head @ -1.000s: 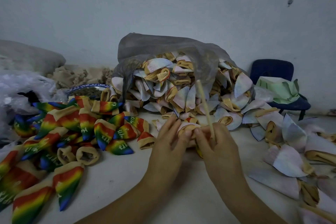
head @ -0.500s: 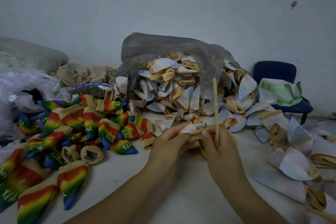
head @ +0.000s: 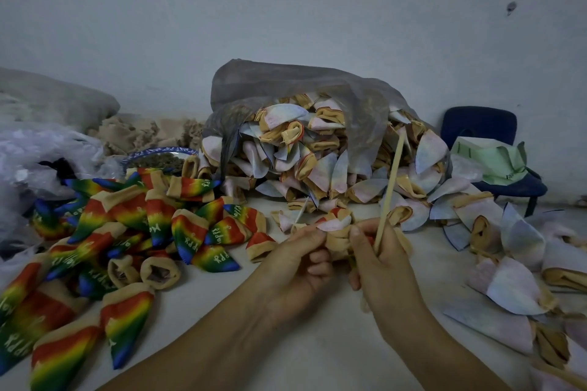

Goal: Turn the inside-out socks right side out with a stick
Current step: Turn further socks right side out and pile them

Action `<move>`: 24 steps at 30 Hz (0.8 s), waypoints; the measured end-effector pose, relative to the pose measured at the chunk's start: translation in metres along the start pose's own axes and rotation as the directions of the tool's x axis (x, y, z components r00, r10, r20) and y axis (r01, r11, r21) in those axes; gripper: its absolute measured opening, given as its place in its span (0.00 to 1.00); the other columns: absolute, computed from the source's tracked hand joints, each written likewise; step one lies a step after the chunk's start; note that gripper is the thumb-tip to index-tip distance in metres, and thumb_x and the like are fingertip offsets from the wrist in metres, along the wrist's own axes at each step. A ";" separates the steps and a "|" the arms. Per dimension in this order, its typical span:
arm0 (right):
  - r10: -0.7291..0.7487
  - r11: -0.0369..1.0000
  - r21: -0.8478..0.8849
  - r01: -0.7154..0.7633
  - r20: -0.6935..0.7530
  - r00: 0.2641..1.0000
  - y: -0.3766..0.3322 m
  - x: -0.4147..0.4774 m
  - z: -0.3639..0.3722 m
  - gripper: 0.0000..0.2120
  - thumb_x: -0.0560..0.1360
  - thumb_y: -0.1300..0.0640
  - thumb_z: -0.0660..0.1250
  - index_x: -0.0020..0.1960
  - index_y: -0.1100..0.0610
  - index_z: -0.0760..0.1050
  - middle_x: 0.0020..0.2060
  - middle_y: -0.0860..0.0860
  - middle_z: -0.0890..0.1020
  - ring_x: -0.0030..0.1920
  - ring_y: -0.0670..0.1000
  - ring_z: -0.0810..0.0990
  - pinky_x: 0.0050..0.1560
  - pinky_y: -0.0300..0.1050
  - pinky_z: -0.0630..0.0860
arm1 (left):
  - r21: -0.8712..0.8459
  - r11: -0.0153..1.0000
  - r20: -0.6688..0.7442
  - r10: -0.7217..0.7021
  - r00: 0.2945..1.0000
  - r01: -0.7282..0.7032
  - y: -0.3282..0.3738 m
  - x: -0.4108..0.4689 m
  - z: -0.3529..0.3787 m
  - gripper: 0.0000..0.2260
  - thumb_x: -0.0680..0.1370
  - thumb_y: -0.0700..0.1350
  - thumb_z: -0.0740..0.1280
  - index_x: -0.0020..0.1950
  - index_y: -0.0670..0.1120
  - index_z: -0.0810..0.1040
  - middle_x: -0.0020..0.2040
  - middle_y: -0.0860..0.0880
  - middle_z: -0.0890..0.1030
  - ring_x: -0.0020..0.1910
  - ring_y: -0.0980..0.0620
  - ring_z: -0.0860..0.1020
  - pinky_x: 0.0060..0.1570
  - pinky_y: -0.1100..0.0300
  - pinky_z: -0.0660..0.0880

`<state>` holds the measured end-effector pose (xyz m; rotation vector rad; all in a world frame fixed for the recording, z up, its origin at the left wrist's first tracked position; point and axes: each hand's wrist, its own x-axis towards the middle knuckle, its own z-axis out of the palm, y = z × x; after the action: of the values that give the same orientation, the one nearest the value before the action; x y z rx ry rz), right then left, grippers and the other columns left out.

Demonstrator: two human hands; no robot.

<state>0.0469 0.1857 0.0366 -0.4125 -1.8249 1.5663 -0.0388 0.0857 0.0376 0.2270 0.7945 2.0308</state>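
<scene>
Two hands work at centre frame, just above the pale surface (head: 317, 343). The left hand (head: 295, 267) has its grip clamped on a bunched tan-and-pink sock (head: 333, 228), fingers curled under it and thumb on top. The right hand (head: 384, 263) has its grip closed round the lower end of a pale stick (head: 389, 194), which rises tilted slightly right, while its thumb presses the sock's right side. Whether the stick's lower tip sits inside the sock cannot be told, since the hand covers it. Containers: a grey translucent plastic bag (head: 286, 86) lies open toward the camera behind the hands, packed with inside-out socks (head: 305, 152), pale blue-pink with tan cuffs, which spill from its mouth onto the surface. A blue-rimmed bowl (head: 158, 152) stands to the left of the bag and holds dark grey-brown matter too indistinct to identify. A blue chair (head: 476, 127) at the right, against the wall, carries a green bundle (head: 489, 159). A heap of rainbow socks (head: 158, 222) covers the left of the surface, its near edge just beside the left hand. Loose pale socks (head: 508, 282) lie scattered along the right, close to the right forearm. Crumpled clear plastic (head: 41, 152) lies at the far left. Open surface runs between the two forearms and beneath them toward the camera.
</scene>
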 end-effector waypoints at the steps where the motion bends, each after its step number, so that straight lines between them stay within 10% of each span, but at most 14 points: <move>1: 0.016 1.000 0.015 -0.016 0.001 1.000 0.001 0.000 0.001 0.08 0.79 0.54 0.61 0.41 0.48 0.71 0.29 0.46 0.77 0.24 0.45 0.70 0.24 0.39 0.70 | 0.004 1.000 0.001 0.000 1.000 0.000 -0.001 0.000 0.001 0.03 0.70 0.36 0.68 0.41 0.40 0.80 0.33 0.46 0.76 0.25 0.57 0.69 0.22 0.67 0.65; 7: -0.047 0.983 -0.178 0.048 0.008 0.999 0.007 0.005 -0.005 0.05 0.78 0.52 0.62 0.43 0.47 0.72 0.32 0.49 0.77 0.25 0.46 0.73 0.26 0.39 0.70 | 0.042 0.998 -0.050 0.049 0.998 -0.047 0.001 -0.001 0.000 0.13 0.73 0.36 0.68 0.57 0.37 0.81 0.46 0.39 0.82 0.36 0.51 0.79 0.32 0.64 0.78; 13: -0.404 0.756 -0.512 0.407 0.123 0.906 0.008 0.005 -0.005 0.12 0.74 0.54 0.70 0.53 0.43 0.72 0.51 0.42 0.72 0.51 0.31 0.70 0.44 0.25 0.69 | 0.103 0.981 -0.114 0.175 0.978 -0.163 0.002 0.004 -0.004 0.16 0.77 0.36 0.68 0.65 0.35 0.75 0.60 0.32 0.79 0.51 0.46 0.80 0.40 0.63 0.79; 18: -0.504 0.619 -0.626 0.474 0.146 0.851 0.008 0.006 -0.009 0.02 0.76 0.56 0.67 0.48 0.51 0.77 0.52 0.43 0.71 0.50 0.27 0.68 0.35 0.29 0.69 | 0.258 0.952 -0.061 0.187 0.981 -0.165 0.000 0.003 0.000 0.08 0.69 0.42 0.75 0.46 0.41 0.85 0.42 0.44 0.84 0.39 0.55 0.82 0.37 0.65 0.78; 24: -0.389 0.803 -0.464 0.373 0.065 0.919 0.002 0.006 -0.006 0.07 0.80 0.55 0.60 0.44 0.47 0.70 0.37 0.43 0.76 0.41 0.39 0.75 0.36 0.35 0.74 | 0.142 0.989 -0.119 0.054 0.991 -0.037 -0.002 0.003 -0.003 0.05 0.76 0.40 0.70 0.48 0.40 0.83 0.37 0.45 0.82 0.32 0.54 0.77 0.32 0.64 0.77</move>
<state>0.0467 0.1946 0.0362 -0.2569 -2.1007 0.8307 -0.0408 0.0878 0.0337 0.2026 1.0191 2.0491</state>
